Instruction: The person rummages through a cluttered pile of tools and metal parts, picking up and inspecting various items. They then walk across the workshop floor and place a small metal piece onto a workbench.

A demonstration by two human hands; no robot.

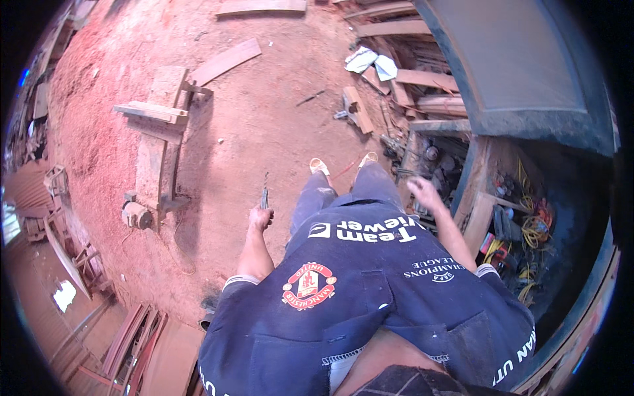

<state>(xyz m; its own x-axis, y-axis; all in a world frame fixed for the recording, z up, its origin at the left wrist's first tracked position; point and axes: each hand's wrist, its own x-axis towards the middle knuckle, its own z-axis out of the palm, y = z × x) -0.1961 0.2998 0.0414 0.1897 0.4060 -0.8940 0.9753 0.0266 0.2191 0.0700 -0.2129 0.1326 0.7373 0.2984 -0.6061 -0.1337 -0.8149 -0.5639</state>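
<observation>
My left hand [261,217] is closed around a slim grey metal tool [265,195] with a thin, twisted-looking tip pointing away from me. Its exact kind is too small to make out, and my fingers hide its lower end. To the right of my legs hangs my right hand [424,191], its fingers loosely bent and partly apart, with nothing visible in them. That hand is nearest a cluttered heap of small metal parts [432,154] beside a low timber frame. Both hands are clear of the wooden bench on the left.
A long wooden bench [151,168] with a crosswise plank [150,112] and a motor-like machine [137,215] stands left. A wood block with metal [357,109] and a thin dark rod [310,98] lie ahead. Stacked boards [426,79] and a large dark-framed panel [528,59] line the right.
</observation>
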